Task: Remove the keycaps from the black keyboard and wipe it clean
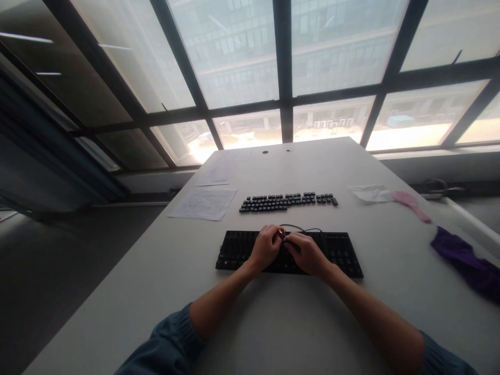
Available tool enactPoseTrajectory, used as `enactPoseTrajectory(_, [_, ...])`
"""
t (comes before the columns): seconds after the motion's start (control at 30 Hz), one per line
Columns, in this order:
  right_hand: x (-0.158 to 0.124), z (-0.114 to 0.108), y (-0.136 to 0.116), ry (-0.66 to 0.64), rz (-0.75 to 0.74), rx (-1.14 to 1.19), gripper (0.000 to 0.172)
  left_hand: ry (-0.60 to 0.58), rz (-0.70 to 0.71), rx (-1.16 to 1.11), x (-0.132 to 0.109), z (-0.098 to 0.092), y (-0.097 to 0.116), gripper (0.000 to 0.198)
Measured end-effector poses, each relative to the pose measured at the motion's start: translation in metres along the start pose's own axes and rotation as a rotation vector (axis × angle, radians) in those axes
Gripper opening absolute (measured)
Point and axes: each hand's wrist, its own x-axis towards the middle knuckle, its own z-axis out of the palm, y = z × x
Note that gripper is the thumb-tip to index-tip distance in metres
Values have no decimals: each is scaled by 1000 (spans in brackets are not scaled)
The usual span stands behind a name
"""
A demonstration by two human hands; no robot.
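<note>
A black keyboard (344, 255) lies on the white table (297, 323) in front of me. Both hands are over its middle, fingertips pinched together. My left hand (265, 247) and my right hand (307, 252) meet at a small dark thing between them, possibly a wire keycap puller, too small to make out. A thin black wire loop (300, 228) shows just behind the fingers. Rows of loose black keycaps (287, 201) are laid out on the table behind the keyboard.
Two paper sheets (203, 203) lie at the left rear. At the right are a crumpled white wrapper (369, 194), a pink brush (410, 203) and a purple cloth (464, 260). Large windows stand beyond the table's far edge.
</note>
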Motion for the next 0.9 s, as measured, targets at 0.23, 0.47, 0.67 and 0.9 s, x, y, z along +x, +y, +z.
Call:
enactPoseTrajectory(0.23, [-6, -1, 0, 15, -12, -6, 19, -376, 179, -4, -1, -24, 8, 24])
enactPoseTrajectory(0.47, [-5, -2, 5, 96, 93, 43, 16, -352, 187, 32, -4, -14, 0, 13])
enactPoseTrajectory(0.67, [-3, -4, 7, 225, 207, 108, 16, -266, 178, 37, -9, -7, 0, 10])
enactPoseTrajectory(0.9, [-1, -4, 6, 270, 227, 87, 21, -235, 167, -19, -13, -10, 4, 15])
